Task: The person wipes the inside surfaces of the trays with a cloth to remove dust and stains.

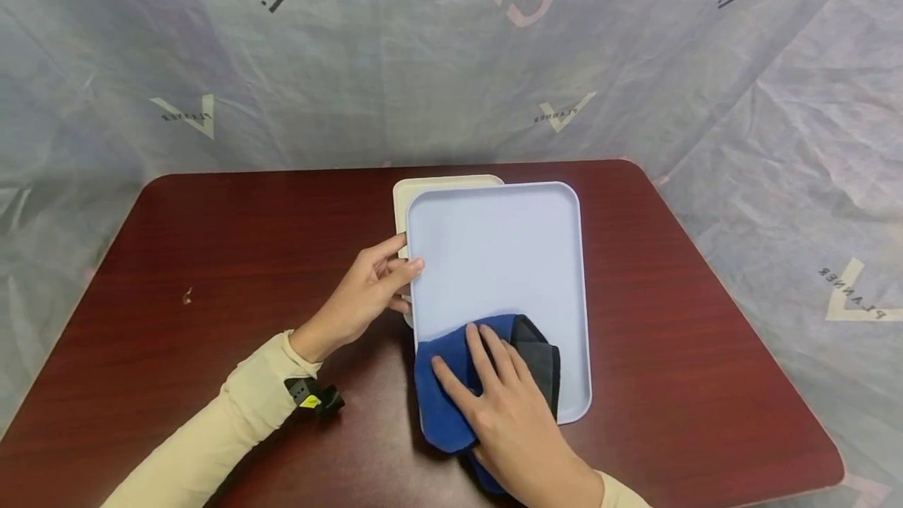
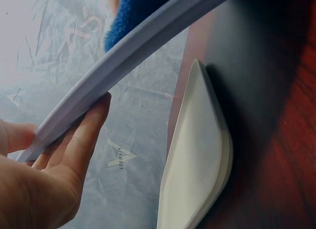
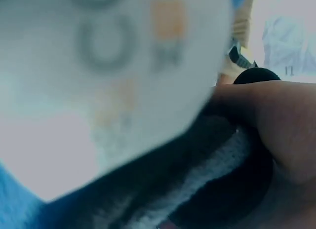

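A pale blue tray (image 1: pixel 497 257) is raised off the table, as the left wrist view shows from the side. My left hand (image 1: pixel 360 296) grips its left edge, thumb over the rim and fingers (image 2: pixel 86 135) underneath. On the tray's near part lies a blue cloth (image 1: pixel 447 390) with a dark grey side and black edging, partly hanging past the near rim. My right hand (image 1: pixel 511 414) presses on the cloth with its fingers spread. In the right wrist view a blurred white label (image 3: pixel 113 91) with printing covers much of the cloth.
Behind and below the blue tray, cream trays (image 2: pixel 197 150) lie stacked on the dark red table (image 1: pixel 268 257); the blue tray hides most of them from above. A small pale mark (image 1: pixel 186 296) shows on the table's left. Grey printed sheeting (image 1: pixel 381 61) hangs beyond the far edge.
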Action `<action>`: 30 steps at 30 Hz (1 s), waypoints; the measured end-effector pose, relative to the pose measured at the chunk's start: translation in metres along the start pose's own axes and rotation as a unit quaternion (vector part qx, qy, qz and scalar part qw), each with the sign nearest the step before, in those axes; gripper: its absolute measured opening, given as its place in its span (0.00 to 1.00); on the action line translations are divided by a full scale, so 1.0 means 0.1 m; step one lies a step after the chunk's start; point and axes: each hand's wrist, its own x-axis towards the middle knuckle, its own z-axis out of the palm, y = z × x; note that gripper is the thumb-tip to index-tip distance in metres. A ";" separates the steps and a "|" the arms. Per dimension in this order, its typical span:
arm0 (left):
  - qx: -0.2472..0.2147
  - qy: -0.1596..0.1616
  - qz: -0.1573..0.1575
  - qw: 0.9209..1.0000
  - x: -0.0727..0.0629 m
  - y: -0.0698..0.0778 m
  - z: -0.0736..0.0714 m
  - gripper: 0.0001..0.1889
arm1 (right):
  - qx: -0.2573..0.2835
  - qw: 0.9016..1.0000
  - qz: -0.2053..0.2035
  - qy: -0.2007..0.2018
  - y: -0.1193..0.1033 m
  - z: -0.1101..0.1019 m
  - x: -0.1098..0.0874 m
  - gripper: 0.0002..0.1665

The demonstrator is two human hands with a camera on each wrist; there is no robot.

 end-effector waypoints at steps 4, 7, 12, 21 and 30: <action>0.005 -0.003 -0.001 1.000 0.01 0.00 0.00 0.23 | -0.011 1.000 -0.005 -0.004 -0.02 0.02 0.00 0.59; 0.006 -0.003 0.000 1.000 0.02 0.00 -0.01 0.22 | -0.013 1.000 -0.011 -0.011 -0.02 0.04 -0.04 0.61; 0.011 0.002 0.000 1.000 0.02 0.00 -0.03 0.22 | -0.006 0.999 -0.032 -0.019 -0.03 0.07 -0.13 0.59; 0.005 0.004 0.002 1.000 0.01 -0.01 -0.04 0.22 | 0.004 0.999 -0.028 -0.026 0.03 0.06 -0.17 0.61; -0.004 0.006 -0.007 1.000 0.01 0.00 -0.05 0.22 | 0.000 0.997 0.069 -0.034 0.33 -0.07 -0.21 0.60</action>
